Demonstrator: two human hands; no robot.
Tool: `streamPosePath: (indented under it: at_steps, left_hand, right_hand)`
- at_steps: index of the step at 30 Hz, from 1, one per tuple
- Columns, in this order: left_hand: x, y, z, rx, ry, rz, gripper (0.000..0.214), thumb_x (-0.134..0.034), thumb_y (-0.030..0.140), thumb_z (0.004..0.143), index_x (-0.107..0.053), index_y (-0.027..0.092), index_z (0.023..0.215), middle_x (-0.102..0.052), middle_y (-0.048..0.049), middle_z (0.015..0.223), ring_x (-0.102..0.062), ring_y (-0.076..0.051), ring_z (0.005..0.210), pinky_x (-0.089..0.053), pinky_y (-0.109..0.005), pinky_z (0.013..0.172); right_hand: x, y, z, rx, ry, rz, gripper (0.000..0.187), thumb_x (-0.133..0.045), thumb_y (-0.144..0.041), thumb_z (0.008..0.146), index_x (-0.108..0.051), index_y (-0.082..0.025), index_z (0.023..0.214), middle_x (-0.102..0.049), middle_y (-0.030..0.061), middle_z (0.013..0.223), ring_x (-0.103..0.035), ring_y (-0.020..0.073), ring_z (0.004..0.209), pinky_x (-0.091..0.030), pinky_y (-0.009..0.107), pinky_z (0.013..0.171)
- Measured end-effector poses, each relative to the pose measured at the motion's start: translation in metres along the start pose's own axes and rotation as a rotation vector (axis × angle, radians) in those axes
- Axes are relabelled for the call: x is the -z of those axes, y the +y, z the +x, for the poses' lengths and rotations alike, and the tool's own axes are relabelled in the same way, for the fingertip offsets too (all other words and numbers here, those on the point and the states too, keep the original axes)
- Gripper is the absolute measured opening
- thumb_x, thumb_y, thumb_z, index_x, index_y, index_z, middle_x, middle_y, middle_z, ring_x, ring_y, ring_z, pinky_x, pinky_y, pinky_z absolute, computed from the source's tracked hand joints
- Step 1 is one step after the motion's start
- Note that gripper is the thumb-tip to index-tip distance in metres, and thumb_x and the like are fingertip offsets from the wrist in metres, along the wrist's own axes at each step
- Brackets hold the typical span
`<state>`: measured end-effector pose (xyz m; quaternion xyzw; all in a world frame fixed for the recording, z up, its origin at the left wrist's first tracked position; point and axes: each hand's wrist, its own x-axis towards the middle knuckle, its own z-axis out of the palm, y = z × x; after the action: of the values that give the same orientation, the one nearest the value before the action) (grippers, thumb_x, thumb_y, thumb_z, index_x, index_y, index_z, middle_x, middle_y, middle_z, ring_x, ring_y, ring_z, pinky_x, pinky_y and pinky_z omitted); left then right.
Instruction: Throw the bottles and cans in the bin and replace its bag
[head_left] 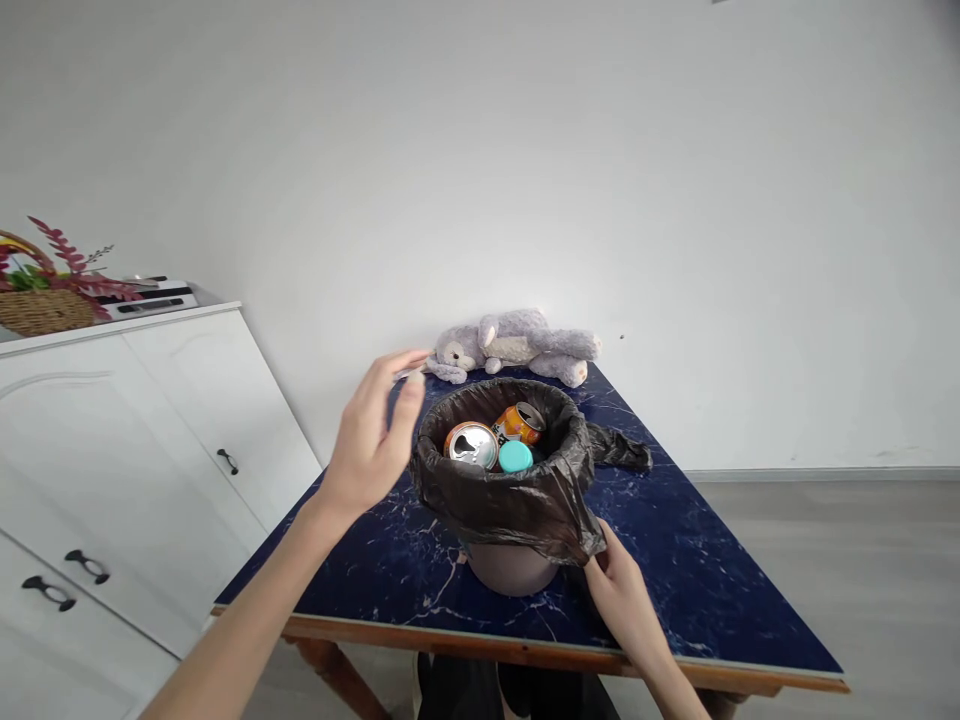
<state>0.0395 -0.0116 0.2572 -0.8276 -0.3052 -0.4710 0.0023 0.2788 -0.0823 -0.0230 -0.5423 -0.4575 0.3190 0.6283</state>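
Note:
A grey trash bin (pixel 514 570) stands on the blue marbled table, lined with a black plastic bag (pixel 499 510) folded over its rim. Inside it are an orange drink can (pixel 527 420), a second can with its silver top (pixel 472 444) facing up, and something with a turquoise cap (pixel 515 457). My right hand (pixel 619 585) pinches the bag's lower edge at the bin's right front. Raised at the bin's left, my left hand (pixel 375 430) is open, thumb and fingers apart, holding nothing. A twisted end of the bag (pixel 621 447) sticks out to the right.
A grey plush toy (pixel 517 345) lies at the table's (pixel 720 600) far end against the white wall. To the left stands a white cabinet (pixel 135 420) with black handles, bearing a wicker basket (pixel 45 312) of artificial plants and a white-and-black device (pixel 154 298).

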Motion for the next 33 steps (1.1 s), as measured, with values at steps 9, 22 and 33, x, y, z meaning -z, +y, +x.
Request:
streamPosePath:
  at_steps: [9,22,33]
  left_hand:
    - [-0.012,-0.114,-0.086,1.046,-0.401,-0.293,0.089,-0.043,0.096,0.085,-0.074,0.016,0.109,-0.079,-0.0154,0.103,-0.073,-0.035,0.1,-0.053,-0.044,0.092]
    - [-0.018,-0.062,-0.022,0.956,0.044,-1.074,0.026,-0.093,0.028,0.07,-0.079,0.017,0.088,-0.078,-0.0049,0.092,-0.067,-0.017,0.078,-0.053,-0.027,0.07]
    - [-0.006,-0.025,0.051,0.673,0.377,-0.953,0.031,-0.087,0.023,0.06,-0.066,0.017,0.082,-0.067,0.0013,0.076,-0.061,-0.013,0.068,-0.046,-0.024,0.063]
  right_hand:
    - [0.032,-0.062,0.039,-0.434,-0.094,0.826,0.04,-0.085,-0.054,0.084,-0.08,-0.026,0.113,-0.082,0.004,0.105,-0.077,0.0212,0.096,-0.063,0.029,0.083]
    - [0.045,-0.191,0.101,-0.513,-0.147,0.745,0.032,-0.074,-0.004,0.081,-0.074,-0.017,0.11,-0.079,0.0021,0.087,-0.072,0.0151,0.066,-0.065,0.024,0.06]
    - [0.042,-0.295,0.151,-0.183,0.068,0.755,0.047,-0.064,0.007,0.066,-0.066,-0.016,0.106,-0.045,-0.0086,0.065,-0.037,0.005,0.045,-0.037,0.015,0.036]
